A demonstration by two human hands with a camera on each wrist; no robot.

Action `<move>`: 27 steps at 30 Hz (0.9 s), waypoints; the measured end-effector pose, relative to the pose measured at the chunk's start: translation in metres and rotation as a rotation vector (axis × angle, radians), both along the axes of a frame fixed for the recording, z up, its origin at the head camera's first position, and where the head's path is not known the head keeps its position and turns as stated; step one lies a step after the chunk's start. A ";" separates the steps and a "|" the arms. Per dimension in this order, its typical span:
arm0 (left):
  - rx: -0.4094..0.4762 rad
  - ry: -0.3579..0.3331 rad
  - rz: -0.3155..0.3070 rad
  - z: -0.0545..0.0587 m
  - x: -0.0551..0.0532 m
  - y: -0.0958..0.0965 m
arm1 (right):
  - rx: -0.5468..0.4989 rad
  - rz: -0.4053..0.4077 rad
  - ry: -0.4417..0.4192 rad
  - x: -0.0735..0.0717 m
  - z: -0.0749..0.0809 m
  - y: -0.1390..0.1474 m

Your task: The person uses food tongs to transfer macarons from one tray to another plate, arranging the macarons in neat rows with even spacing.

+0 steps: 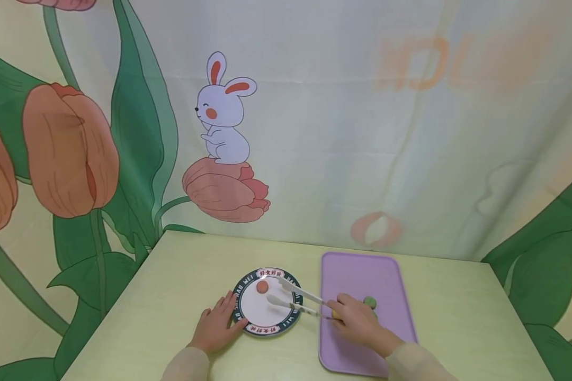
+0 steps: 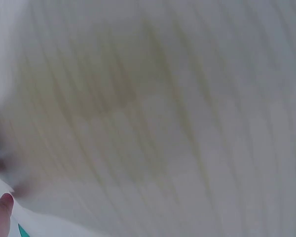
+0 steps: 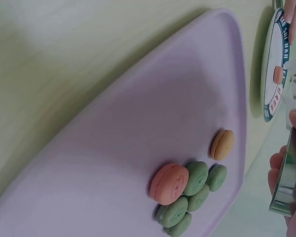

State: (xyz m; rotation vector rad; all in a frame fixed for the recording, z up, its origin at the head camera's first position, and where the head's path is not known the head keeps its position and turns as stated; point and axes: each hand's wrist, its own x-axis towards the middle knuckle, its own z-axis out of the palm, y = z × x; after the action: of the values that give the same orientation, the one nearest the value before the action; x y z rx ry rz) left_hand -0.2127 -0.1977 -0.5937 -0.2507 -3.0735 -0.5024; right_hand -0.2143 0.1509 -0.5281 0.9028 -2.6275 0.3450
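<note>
My right hand (image 1: 357, 323) grips metal tongs (image 1: 278, 301) above the purple tray (image 1: 362, 275). The tongs' two tips stand apart over the plate (image 1: 267, 312), with nothing between them. On this white plate with a dark lettered rim lies one pinkish-orange macaron (image 1: 262, 287). Against the plate's left rim rests my left hand (image 1: 214, 325), fingers extended and the thumb at the lower edge. In the right wrist view, the tray holds a larger pink macaron (image 3: 169, 183), an orange macaron (image 3: 222, 145) and several green macarons (image 3: 196, 177). My right hand hides most of them in the head view.
The pale yellow table (image 1: 462, 323) extends around the plate and tray. Behind it hangs a curtain (image 1: 314, 132) printed with tulips and a rabbit. Blurred pale fabric (image 2: 163, 123) fills most of the left wrist view.
</note>
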 end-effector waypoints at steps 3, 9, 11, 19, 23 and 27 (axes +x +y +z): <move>0.004 -0.002 -0.001 0.001 0.000 0.001 | -0.015 0.011 0.027 0.002 -0.001 0.004; -0.003 -0.012 0.004 -0.001 -0.001 0.001 | -0.014 -0.016 -0.010 0.006 -0.001 0.016; -0.006 -0.021 0.007 -0.002 -0.002 0.000 | -0.014 -0.033 -0.050 0.008 -0.001 0.020; -0.020 -0.030 0.008 -0.004 -0.002 -0.001 | -0.013 -0.028 -0.076 0.017 0.001 0.033; -0.023 -0.027 0.006 -0.003 -0.002 0.000 | -0.033 -0.027 -0.061 0.021 0.002 0.040; -0.023 -0.026 0.003 -0.002 -0.002 0.000 | -0.037 -0.043 -0.039 0.025 0.003 0.048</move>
State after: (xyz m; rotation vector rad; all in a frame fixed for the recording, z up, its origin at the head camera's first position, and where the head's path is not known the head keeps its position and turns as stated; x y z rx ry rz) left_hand -0.2144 -0.1978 -0.5954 -0.2423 -3.1061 -0.4751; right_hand -0.1893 0.1992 -0.5248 0.8343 -2.6628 0.4030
